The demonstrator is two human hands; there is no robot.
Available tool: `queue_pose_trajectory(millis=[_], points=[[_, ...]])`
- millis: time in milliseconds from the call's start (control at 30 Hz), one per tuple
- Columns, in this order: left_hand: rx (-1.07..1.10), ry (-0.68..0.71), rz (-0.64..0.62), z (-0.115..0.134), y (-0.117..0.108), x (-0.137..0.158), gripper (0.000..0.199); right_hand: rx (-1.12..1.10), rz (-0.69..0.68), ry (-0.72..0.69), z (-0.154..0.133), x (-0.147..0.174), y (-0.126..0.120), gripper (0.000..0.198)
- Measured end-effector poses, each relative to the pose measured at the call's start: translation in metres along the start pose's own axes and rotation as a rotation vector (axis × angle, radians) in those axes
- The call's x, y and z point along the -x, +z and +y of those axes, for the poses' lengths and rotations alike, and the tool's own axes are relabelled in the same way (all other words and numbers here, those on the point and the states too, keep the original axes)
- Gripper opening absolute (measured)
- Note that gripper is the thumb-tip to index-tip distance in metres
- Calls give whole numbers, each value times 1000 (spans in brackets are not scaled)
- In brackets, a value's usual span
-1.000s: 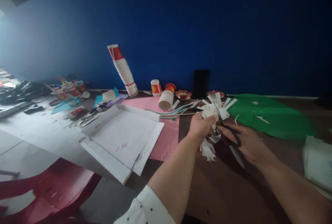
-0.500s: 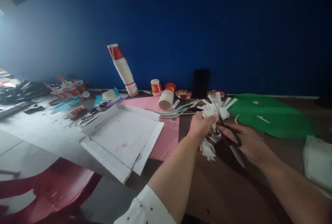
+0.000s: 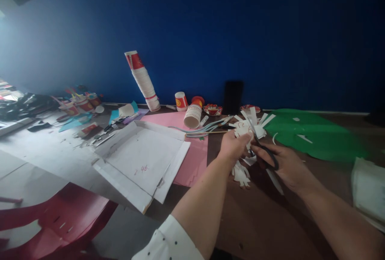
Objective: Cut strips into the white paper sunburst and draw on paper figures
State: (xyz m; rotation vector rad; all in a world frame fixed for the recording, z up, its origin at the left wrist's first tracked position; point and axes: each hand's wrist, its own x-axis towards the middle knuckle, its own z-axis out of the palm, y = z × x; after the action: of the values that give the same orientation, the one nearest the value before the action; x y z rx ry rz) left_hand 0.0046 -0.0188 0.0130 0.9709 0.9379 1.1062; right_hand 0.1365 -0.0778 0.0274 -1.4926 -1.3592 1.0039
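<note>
My left hand (image 3: 234, 144) pinches a white paper cutout (image 3: 242, 128) with pencilled or red outlines on it. In my right hand (image 3: 288, 165) are black-handled scissors (image 3: 272, 157), their blades up against the paper's right side. Behind the held piece, white paper strips (image 3: 259, 120) fan out; I cannot tell which are joined to it. Below my left hand, a hand-shaped white cutout (image 3: 241, 175) lies on the dark brown table (image 3: 258, 220). A narrow paper sliver (image 3: 275, 181) shows under my right hand.
To the right lies a green sheet (image 3: 315, 135) with paper scraps on it. An open white box lid (image 3: 135, 151) rests partly over pink paper (image 3: 197, 159). Along the blue wall stand a tall leaning stack of paper cups (image 3: 144, 83) and a black phone (image 3: 233, 96). A red chair (image 3: 72, 216) is at lower left.
Almost nothing differs. The scissors' handles and my right hand have shifted very slightly, while my left hand and the paper stay in place.
</note>
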Motion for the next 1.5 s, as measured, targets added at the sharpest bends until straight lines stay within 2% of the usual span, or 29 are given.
queue_pose_trajectory(millis=[167,533,967,1233,1367,1500], points=[[0,10,19,1,1,1,14,20,-4,-29,2,0,0,51],[-27,-21,10,-3,0,-2,25,48,0,-41,5,-3,1,49],[27,-32,55,-1,2,0,21,-2,9,-26,-4,1,6,46],[43,-27,57,-1,-1,-3,28,-133,-59,66,3,0,6,46],[11,-36,61,-3,-4,-5,29,-151,-94,57,9,-2,4,44],[10,17,21,-4,-5,-5,24,-205,-102,62,11,-2,3,45]])
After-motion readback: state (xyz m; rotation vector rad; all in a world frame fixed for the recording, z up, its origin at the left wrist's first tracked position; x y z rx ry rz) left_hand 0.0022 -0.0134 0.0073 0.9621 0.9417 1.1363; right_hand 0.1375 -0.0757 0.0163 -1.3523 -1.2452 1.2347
